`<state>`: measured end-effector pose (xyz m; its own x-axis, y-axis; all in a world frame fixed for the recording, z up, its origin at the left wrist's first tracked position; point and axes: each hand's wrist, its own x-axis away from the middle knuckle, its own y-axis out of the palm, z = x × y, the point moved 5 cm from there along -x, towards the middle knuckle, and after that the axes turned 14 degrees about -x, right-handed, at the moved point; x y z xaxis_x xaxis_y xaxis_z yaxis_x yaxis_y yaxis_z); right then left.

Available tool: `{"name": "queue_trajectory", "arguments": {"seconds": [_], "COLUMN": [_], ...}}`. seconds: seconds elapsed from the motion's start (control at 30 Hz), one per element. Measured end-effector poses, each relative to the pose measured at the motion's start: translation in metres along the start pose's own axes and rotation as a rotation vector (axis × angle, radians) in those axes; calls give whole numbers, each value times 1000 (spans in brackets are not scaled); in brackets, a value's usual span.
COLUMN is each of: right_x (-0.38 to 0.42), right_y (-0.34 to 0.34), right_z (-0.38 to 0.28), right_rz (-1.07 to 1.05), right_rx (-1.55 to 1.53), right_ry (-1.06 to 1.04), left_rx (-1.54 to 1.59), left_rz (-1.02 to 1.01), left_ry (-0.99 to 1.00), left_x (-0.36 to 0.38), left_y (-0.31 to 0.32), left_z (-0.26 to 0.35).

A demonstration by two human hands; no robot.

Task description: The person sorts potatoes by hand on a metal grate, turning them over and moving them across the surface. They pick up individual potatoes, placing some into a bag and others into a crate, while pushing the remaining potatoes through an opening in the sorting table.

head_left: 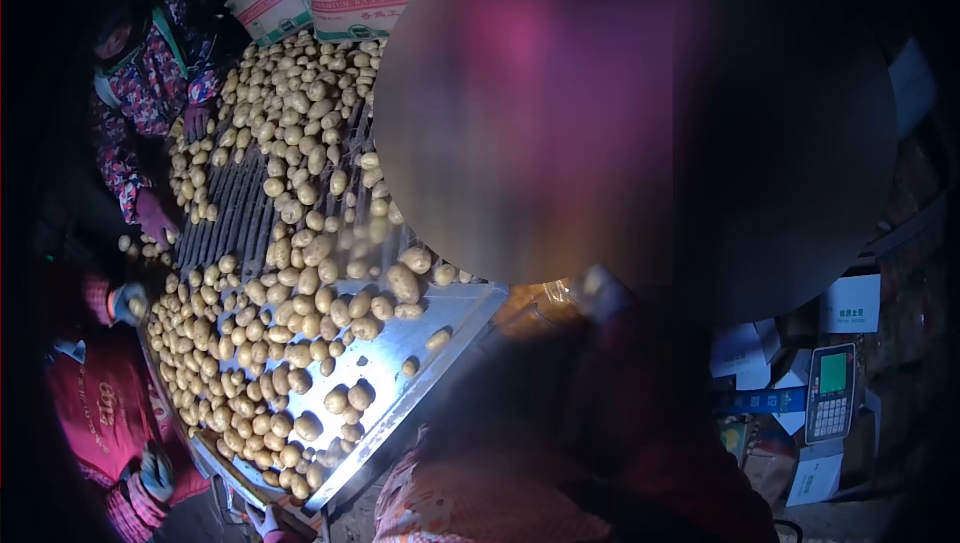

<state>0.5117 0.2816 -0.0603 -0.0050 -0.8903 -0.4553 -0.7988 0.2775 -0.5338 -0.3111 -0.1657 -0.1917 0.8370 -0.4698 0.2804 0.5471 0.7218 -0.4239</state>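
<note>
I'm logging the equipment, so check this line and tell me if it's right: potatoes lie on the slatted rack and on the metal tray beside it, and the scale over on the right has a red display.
One error: the display on the scale is green, not red, as the head view shows.

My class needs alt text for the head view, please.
Potatoes cover much of a slatted rack and metal tray. At left are a person in a patterned jacket and another in red, both gloved. Cartons stand at the top, a digital scale at right, and a large blur hides much of the upper right.
</note>
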Motion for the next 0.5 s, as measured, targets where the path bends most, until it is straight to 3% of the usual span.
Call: {"name": "queue_trajectory", "arguments": {"seconds": [0.03,0.1,0.2,0.23,0.27,0.33,0.37,0.43,0.47,0.5], "right_x": [-38,-37,-47,-54,-61,-61,-57,-42,-32,-28], "right_y": [-19,-34,-15,16,36,102,129,181,202,222], "right_z": [31,133,96,33,-24,-71,-157,-219,-248,-274], "right_rz": [-48,454,-148,-125,-103,-449,-441,-733,-942,-1044], "right_rx": [86,-1352,-1316,-1043,-745,-988,-781,-637,-505,-365], "right_ry": [287,861,744,865,926,685,509,114,71,-99], "left_rx": [11,50,141,-130,-208,-250,-264,-167,-136,-115], "left_rz": [-15,-58,-89,-11,26,33,18,3,-21,-19], "left_ry": [-12,-42,-131,147,77,44,38,58,54,29], "left_x": [8,35,95,30,80,109,110,106,105,110], "left_y": [7,26,46,-5,23,38,39,43,47,51], "left_z": [6,35,100,1,81,139,142,129,123,130]}}
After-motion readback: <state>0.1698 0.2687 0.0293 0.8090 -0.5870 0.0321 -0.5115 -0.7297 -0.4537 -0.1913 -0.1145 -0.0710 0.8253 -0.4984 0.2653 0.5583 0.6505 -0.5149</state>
